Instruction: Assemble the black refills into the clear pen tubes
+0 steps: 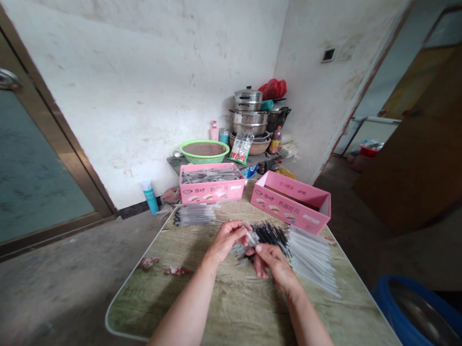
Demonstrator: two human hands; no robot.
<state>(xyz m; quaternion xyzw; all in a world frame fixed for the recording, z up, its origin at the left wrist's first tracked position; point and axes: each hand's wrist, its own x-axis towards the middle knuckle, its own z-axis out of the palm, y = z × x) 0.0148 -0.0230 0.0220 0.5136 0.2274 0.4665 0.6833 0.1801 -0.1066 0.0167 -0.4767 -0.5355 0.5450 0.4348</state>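
Observation:
Over the middle of the table, my left hand point(230, 239) and my right hand point(271, 263) are close together, fingers pinched on a small clear plastic piece point(252, 237); its exact kind is too blurred to name. Just behind and beside my fingers lies a heap of thin black-ended pen-like sticks point(272, 234), partly hidden by my hands. To the right, a fanned row of long translucent tubes point(312, 257) rests flat. A neat row of slim pens or refills point(194, 215) lies at the far left of the table.
At the table's back edge, one pink box point(212, 191) is filled with pen-like sticks; another pink box point(290, 209) stands to its right. Behind are a green-rimmed basin point(204, 152) and stacked steel pots point(250, 114). A blue tub point(394, 309) stands on the floor at right.

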